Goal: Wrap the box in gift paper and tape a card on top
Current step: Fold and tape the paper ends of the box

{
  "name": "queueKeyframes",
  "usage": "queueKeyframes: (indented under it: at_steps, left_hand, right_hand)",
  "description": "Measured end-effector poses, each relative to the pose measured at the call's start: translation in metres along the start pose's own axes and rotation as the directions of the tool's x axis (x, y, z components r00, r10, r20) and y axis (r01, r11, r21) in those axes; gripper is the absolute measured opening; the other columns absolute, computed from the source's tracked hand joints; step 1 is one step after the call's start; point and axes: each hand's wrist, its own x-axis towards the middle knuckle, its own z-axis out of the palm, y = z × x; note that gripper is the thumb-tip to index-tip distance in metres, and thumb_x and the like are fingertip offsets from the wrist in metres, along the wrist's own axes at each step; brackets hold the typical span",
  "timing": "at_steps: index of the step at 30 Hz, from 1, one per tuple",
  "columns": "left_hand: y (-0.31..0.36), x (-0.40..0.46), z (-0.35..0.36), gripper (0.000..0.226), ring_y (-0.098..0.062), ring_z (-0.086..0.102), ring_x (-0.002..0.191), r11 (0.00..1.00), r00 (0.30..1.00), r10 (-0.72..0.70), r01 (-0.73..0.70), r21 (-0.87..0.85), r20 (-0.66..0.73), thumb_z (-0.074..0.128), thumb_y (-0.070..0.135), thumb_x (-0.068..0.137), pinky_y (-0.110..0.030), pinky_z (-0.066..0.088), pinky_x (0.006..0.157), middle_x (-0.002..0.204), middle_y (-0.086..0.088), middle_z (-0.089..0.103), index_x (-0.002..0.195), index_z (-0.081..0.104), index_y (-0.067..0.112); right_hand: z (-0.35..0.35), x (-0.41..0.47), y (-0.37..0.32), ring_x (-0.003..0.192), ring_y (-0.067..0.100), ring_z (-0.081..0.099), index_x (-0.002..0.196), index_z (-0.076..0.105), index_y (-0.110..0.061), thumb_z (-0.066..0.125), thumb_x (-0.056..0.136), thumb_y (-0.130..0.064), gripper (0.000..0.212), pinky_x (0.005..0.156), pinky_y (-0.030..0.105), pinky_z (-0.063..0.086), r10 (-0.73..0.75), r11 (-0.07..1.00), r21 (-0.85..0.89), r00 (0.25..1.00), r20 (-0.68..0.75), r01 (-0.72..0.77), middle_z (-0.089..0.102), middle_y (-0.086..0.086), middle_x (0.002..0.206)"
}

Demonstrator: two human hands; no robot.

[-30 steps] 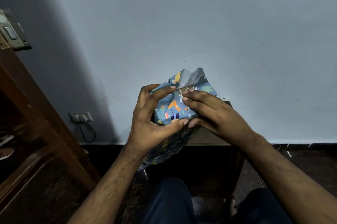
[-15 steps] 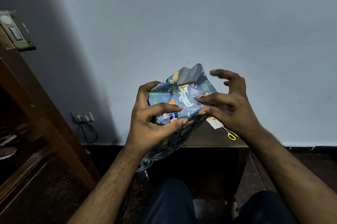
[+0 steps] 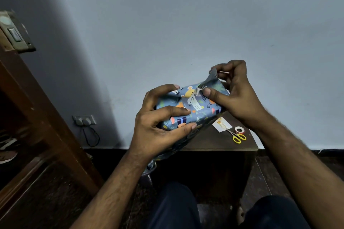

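The box wrapped in blue patterned gift paper (image 3: 191,109) is held in the air above the dark wooden tabletop (image 3: 214,141), and the right hand (image 3: 236,96), spread half a second ago, now has its grip pinched on the loose grey-backed end flap at the box's 1 o'clock corner. The left hand (image 3: 158,118) stays clamped round the 9 o'clock end, so the end fold is judged in progress. The small white card (image 3: 222,126), red-and-white tape roll (image 3: 239,130) and yellow-handled scissors (image 3: 237,137), at 4 o'clock, lie untouched.
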Motion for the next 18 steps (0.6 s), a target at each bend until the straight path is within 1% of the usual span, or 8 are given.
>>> queueKeyframes:
  at_steps: [2, 4, 6, 7, 8, 11, 15, 18]
  left_hand:
    - [0.001, 0.001, -0.001, 0.030, -0.030, 0.059, 0.122, 1.000, 1.000, 0.006, -0.006, 0.008, 0.005, 0.096, 0.015, 0.066, -0.036, 0.051, 0.097, 0.130, -0.015, 0.057, 0.091, 0.081, 0.007]
    - [0.001, 0.000, -0.001, 0.028, -0.031, 0.059, 0.122, 1.000, 1.000, 0.019, -0.020, 0.015, 0.023, 0.095, 0.017, 0.068, -0.038, 0.052, 0.096, 0.130, -0.014, 0.057, 0.090, 0.081, 0.008]
    - [0.000, -0.001, -0.001, 0.027, -0.031, 0.058, 0.122, 0.999, 0.999, 0.031, -0.031, 0.023, 0.039, 0.094, 0.017, 0.068, -0.039, 0.052, 0.097, 0.131, -0.016, 0.056, 0.089, 0.081, 0.008]
    - [0.000, -0.001, -0.002, 0.027, -0.029, 0.057, 0.124, 0.999, 0.999, 0.034, -0.035, 0.023, 0.042, 0.095, 0.016, 0.068, -0.038, 0.051, 0.098, 0.131, -0.018, 0.055, 0.089, 0.081, 0.007]
    - [0.000, 0.000, -0.003, 0.028, -0.026, 0.056, 0.126, 0.999, 0.999, 0.036, -0.037, 0.024, 0.040, 0.096, 0.014, 0.067, -0.035, 0.050, 0.099, 0.132, -0.020, 0.052, 0.088, 0.081, 0.007]
    - [-0.002, 0.002, -0.006, 0.029, -0.018, 0.050, 0.131, 0.999, 0.998, 0.046, -0.047, 0.024, 0.032, 0.097, 0.013, 0.065, -0.029, 0.044, 0.103, 0.134, -0.025, 0.044, 0.088, 0.081, 0.006]
    - [-0.005, 0.002, -0.006, 0.027, -0.029, 0.049, 0.135, 0.999, 0.998, 0.050, -0.050, 0.001, 0.049, 0.097, 0.010, 0.066, -0.034, 0.043, 0.107, 0.142, -0.026, 0.042, 0.088, 0.081, 0.007]
    - [-0.006, 0.000, -0.005, 0.023, -0.026, 0.049, 0.137, 0.998, 0.996, 0.058, -0.058, -0.002, 0.065, 0.094, 0.012, 0.069, -0.034, 0.042, 0.107, 0.145, -0.021, 0.046, 0.087, 0.081, 0.007]
  right_hand:
    - [-0.004, 0.005, -0.003, 0.126, 0.015, 0.060, 0.131, 0.036, -0.031, 0.082, 0.085, -0.023, 0.065, 0.105, 0.042, 0.052, 0.072, 0.992, 0.093, 0.991, 0.112, -0.082, 0.061, 0.004, 0.133]
    - [-0.010, 0.010, -0.008, 0.125, 0.011, 0.061, 0.140, 0.043, -0.024, 0.077, 0.085, -0.018, 0.065, 0.100, 0.032, 0.054, 0.117, 0.989, 0.059, 0.967, 0.224, -0.133, 0.063, 0.001, 0.135]
    - [-0.014, 0.014, -0.008, 0.118, 0.011, 0.065, 0.130, 0.060, -0.016, 0.074, 0.085, -0.017, 0.047, 0.092, 0.028, 0.054, 0.112, 0.993, 0.010, 0.956, 0.272, -0.120, 0.065, -0.004, 0.133]
    - [-0.014, 0.014, -0.008, 0.116, 0.012, 0.066, 0.124, 0.064, -0.014, 0.074, 0.086, -0.016, 0.040, 0.091, 0.027, 0.054, 0.099, 0.994, 0.015, 0.958, 0.271, -0.107, 0.066, -0.005, 0.132]
    - [-0.014, 0.014, -0.007, 0.117, 0.014, 0.066, 0.123, 0.065, -0.011, 0.074, 0.086, -0.015, 0.038, 0.093, 0.028, 0.054, 0.088, 0.995, 0.030, 0.961, 0.263, -0.100, 0.067, -0.004, 0.131]
    - [-0.011, 0.012, -0.001, 0.123, 0.025, 0.064, 0.135, 0.058, -0.008, 0.074, 0.090, -0.017, 0.048, 0.104, 0.043, 0.052, 0.077, 0.993, 0.066, 0.966, 0.245, -0.096, 0.067, 0.005, 0.131]
    - [-0.006, 0.009, 0.004, 0.124, 0.026, 0.063, 0.139, 0.054, -0.012, 0.072, 0.092, -0.019, 0.050, 0.106, 0.051, 0.050, 0.074, 0.993, 0.069, 0.969, 0.234, -0.093, 0.067, 0.005, 0.132]
    - [-0.004, 0.007, 0.006, 0.122, 0.029, 0.064, 0.135, 0.059, -0.011, 0.072, 0.093, -0.016, 0.044, 0.105, 0.055, 0.049, 0.067, 0.993, 0.080, 0.971, 0.229, -0.087, 0.068, 0.007, 0.130]
